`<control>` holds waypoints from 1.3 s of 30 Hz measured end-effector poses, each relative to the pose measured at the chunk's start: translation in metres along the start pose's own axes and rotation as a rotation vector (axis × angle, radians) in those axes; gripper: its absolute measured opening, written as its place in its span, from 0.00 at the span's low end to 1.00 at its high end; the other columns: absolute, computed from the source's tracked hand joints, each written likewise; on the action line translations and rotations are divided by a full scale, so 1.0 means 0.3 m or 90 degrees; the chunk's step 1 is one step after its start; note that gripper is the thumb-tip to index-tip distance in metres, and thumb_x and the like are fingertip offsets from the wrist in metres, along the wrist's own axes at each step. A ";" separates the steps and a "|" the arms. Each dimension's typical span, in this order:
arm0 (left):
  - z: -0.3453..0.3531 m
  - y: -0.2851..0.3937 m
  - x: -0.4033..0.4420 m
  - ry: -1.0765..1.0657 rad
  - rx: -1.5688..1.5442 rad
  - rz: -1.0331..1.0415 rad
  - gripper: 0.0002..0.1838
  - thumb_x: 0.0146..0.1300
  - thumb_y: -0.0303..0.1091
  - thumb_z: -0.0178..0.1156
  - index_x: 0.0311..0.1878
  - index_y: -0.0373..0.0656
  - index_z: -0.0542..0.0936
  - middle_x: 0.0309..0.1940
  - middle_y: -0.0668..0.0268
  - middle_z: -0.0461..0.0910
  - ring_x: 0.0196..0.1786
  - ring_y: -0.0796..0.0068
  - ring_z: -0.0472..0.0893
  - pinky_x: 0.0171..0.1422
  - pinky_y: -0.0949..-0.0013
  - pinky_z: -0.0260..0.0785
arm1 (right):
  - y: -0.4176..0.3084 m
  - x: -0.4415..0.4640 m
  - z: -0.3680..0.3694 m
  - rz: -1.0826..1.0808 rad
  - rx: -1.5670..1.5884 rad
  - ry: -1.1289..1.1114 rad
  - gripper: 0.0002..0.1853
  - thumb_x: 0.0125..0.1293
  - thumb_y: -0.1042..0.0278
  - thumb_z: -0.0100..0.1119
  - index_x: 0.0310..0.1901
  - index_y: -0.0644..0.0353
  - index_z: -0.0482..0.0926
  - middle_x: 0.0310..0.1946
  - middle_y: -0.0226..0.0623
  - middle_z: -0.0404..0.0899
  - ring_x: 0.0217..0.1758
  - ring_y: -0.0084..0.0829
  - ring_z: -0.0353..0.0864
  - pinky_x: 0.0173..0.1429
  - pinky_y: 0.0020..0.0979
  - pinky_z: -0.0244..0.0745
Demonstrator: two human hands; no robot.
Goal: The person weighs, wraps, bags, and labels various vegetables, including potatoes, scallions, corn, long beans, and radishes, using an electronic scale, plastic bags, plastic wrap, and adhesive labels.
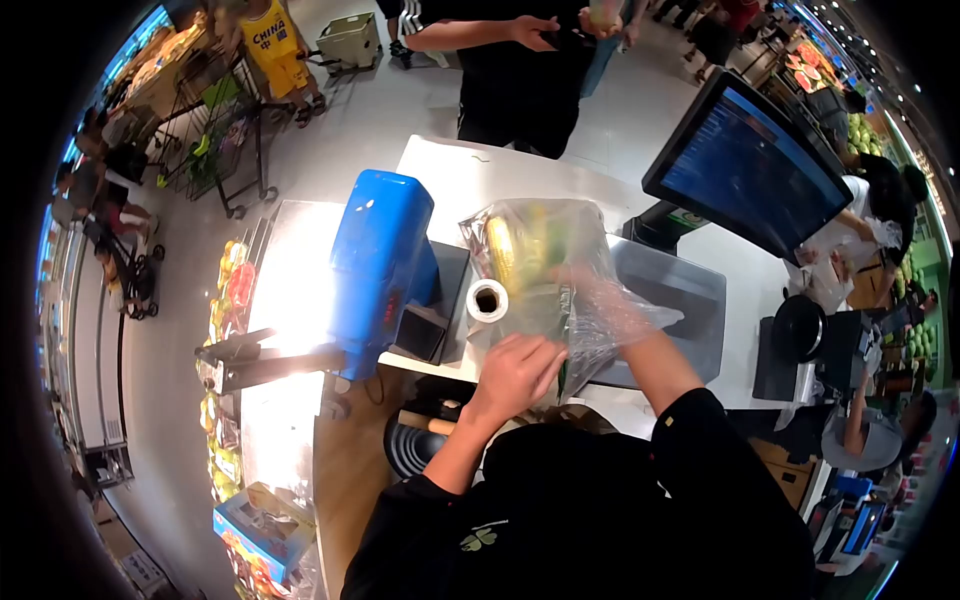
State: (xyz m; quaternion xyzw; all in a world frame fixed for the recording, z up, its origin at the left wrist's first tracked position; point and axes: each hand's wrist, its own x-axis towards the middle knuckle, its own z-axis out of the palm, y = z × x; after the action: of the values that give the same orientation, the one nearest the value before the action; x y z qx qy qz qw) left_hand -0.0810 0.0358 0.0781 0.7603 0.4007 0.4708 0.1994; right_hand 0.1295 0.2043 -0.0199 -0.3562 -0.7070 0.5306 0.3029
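A clear plastic bag (pixel 575 225) lies on the white counter, with a yellow corn cob (pixel 499 250) and other yellow-green produce inside. My left hand (pixel 521 372) is closed at the bag's near left edge, its fingers pinched together on the plastic. Behind or inside the clear plastic on the bag's right side is my right hand (pixel 610 305), blurred, its fingers hard to make out. A white roll with a dark core (pixel 487 300) stands just left of the bag, above my left hand.
A blue machine (pixel 378 260) stands left on the counter (pixel 440 155). At the right are a grey tray (pixel 700 300) and a tilted monitor (pixel 755 165). A person in black (pixel 520 80) stands across the counter. Farther right, other people handle plastic bags.
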 end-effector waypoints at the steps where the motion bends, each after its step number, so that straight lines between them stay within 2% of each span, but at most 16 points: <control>1: 0.001 0.005 0.003 0.010 -0.013 0.000 0.04 0.61 0.25 0.68 0.34 0.39 0.82 0.23 0.60 0.74 0.26 0.56 0.75 0.32 0.59 0.66 | -0.017 -0.021 -0.005 0.006 0.013 -0.018 0.19 0.78 0.64 0.46 0.64 0.63 0.74 0.58 0.46 0.80 0.59 0.39 0.80 0.68 0.40 0.74; 5: 0.046 0.010 0.021 0.004 -0.056 0.023 0.02 0.61 0.23 0.67 0.34 0.38 0.82 0.23 0.60 0.75 0.26 0.56 0.75 0.32 0.59 0.66 | -0.046 -0.163 -0.015 0.055 0.059 -0.042 0.19 0.79 0.63 0.45 0.64 0.63 0.73 0.58 0.46 0.80 0.60 0.38 0.79 0.69 0.40 0.73; 7: 0.041 -0.007 0.033 0.028 -0.016 -0.012 0.01 0.61 0.21 0.66 0.35 0.36 0.83 0.24 0.59 0.77 0.26 0.56 0.76 0.32 0.60 0.67 | -0.047 -0.189 0.001 0.413 0.423 -0.018 0.17 0.76 0.64 0.52 0.62 0.62 0.74 0.50 0.40 0.82 0.49 0.33 0.83 0.61 0.36 0.78; 10: 0.070 0.002 0.066 0.041 -0.021 -0.052 0.01 0.63 0.22 0.64 0.36 0.37 0.83 0.26 0.58 0.78 0.28 0.56 0.77 0.35 0.60 0.67 | -0.373 -0.430 -0.078 0.634 0.368 -0.104 0.19 0.70 0.67 0.63 0.60 0.61 0.75 0.46 0.35 0.83 0.42 0.29 0.83 0.54 0.32 0.79; 12: 0.063 -0.025 0.064 0.079 -0.025 -0.095 0.01 0.64 0.21 0.64 0.37 0.37 0.83 0.27 0.57 0.79 0.29 0.55 0.78 0.35 0.59 0.68 | -0.377 -0.516 -0.107 0.628 0.373 -0.123 0.21 0.66 0.64 0.70 0.57 0.59 0.76 0.48 0.37 0.84 0.37 0.25 0.83 0.48 0.29 0.82; 14: 0.086 -0.005 0.072 0.072 -0.018 -0.121 0.02 0.66 0.22 0.63 0.39 0.36 0.84 0.29 0.56 0.81 0.30 0.55 0.80 0.36 0.61 0.70 | -0.434 -0.650 -0.132 0.545 0.292 -0.225 0.28 0.67 0.67 0.68 0.66 0.58 0.69 0.54 0.36 0.81 0.48 0.26 0.82 0.58 0.31 0.79; 15: 0.088 -0.010 0.072 0.077 -0.016 -0.115 0.06 0.70 0.22 0.58 0.41 0.32 0.84 0.29 0.56 0.82 0.30 0.63 0.82 0.38 0.67 0.71 | -0.419 -0.704 -0.145 0.532 0.279 -0.250 0.34 0.68 0.68 0.67 0.72 0.58 0.64 0.60 0.37 0.79 0.53 0.26 0.81 0.62 0.32 0.77; 17: 0.126 -0.027 0.045 0.084 -0.006 -0.160 0.08 0.72 0.24 0.57 0.42 0.32 0.84 0.26 0.61 0.80 0.27 0.72 0.78 0.35 0.70 0.69 | -0.423 -0.827 -0.179 0.485 0.170 -0.306 0.34 0.67 0.69 0.68 0.72 0.57 0.66 0.62 0.34 0.78 0.55 0.25 0.79 0.64 0.32 0.74; 19: 0.167 -0.017 0.018 0.102 -0.051 -0.282 0.07 0.71 0.24 0.58 0.42 0.33 0.85 0.31 0.55 0.84 0.30 0.64 0.81 0.37 0.66 0.71 | -0.440 -0.984 -0.233 0.450 0.099 -0.272 0.27 0.66 0.69 0.69 0.66 0.57 0.74 0.56 0.31 0.80 0.56 0.26 0.78 0.65 0.33 0.71; 23: 0.232 0.066 0.033 0.127 0.021 -0.241 0.07 0.71 0.23 0.58 0.45 0.33 0.84 0.30 0.58 0.82 0.30 0.67 0.79 0.38 0.67 0.69 | -0.438 -1.150 -0.333 0.433 0.031 -0.255 0.22 0.65 0.68 0.69 0.59 0.60 0.75 0.49 0.34 0.80 0.53 0.27 0.77 0.60 0.32 0.72; 25: 0.296 0.208 0.047 0.261 0.238 -0.053 0.15 0.61 0.23 0.64 0.52 0.34 0.81 0.28 0.61 0.73 0.30 0.61 0.74 0.39 0.63 0.68 | -0.449 -1.264 -0.381 0.414 0.074 -0.173 0.20 0.65 0.68 0.69 0.56 0.60 0.76 0.43 0.33 0.80 0.48 0.26 0.78 0.56 0.31 0.74; 27: 0.329 0.239 0.012 0.252 0.232 0.004 0.19 0.58 0.24 0.65 0.53 0.34 0.81 0.34 0.55 0.77 0.35 0.58 0.76 0.41 0.62 0.69 | -0.474 -1.299 -0.409 0.392 0.076 -0.160 0.19 0.64 0.68 0.69 0.55 0.61 0.76 0.40 0.32 0.79 0.45 0.25 0.76 0.54 0.30 0.73; 29: 0.432 0.293 -0.013 0.083 0.039 0.015 0.22 0.58 0.26 0.65 0.56 0.34 0.79 0.43 0.51 0.79 0.42 0.57 0.79 0.46 0.61 0.72 | -0.463 -1.374 -0.460 0.371 0.091 -0.140 0.19 0.64 0.69 0.69 0.55 0.61 0.76 0.40 0.32 0.78 0.45 0.24 0.75 0.53 0.29 0.73; 31: 0.654 0.464 0.044 -0.189 -0.227 -0.154 0.25 0.58 0.30 0.66 0.59 0.34 0.78 0.49 0.50 0.81 0.49 0.55 0.81 0.54 0.60 0.74 | -0.458 -1.421 -0.511 0.349 0.101 -0.132 0.19 0.63 0.70 0.69 0.54 0.62 0.76 0.39 0.31 0.77 0.44 0.23 0.74 0.52 0.29 0.72; 33: 0.736 0.540 0.095 -0.283 -0.294 -0.192 0.28 0.61 0.34 0.66 0.64 0.34 0.74 0.57 0.49 0.79 0.58 0.53 0.80 0.63 0.56 0.72 | -0.484 -1.412 -0.517 0.272 0.073 -0.050 0.21 0.63 0.73 0.68 0.56 0.63 0.75 0.39 0.30 0.75 0.44 0.22 0.72 0.50 0.29 0.71; 39: 1.207 0.631 0.082 -0.214 -0.465 -0.181 0.27 0.79 0.37 0.48 0.76 0.37 0.62 0.73 0.51 0.66 0.73 0.53 0.70 0.78 0.56 0.59 | -0.331 -1.469 -0.628 0.198 0.067 0.008 0.38 0.61 0.74 0.70 0.71 0.65 0.64 0.48 0.34 0.77 0.48 0.26 0.77 0.56 0.29 0.73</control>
State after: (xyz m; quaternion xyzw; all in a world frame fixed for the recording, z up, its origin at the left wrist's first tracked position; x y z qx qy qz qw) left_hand 0.3217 -0.0312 0.0480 0.6430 0.2704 0.4193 0.5810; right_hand 0.5113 -0.0766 0.1017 -0.4483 -0.6126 0.6051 0.2403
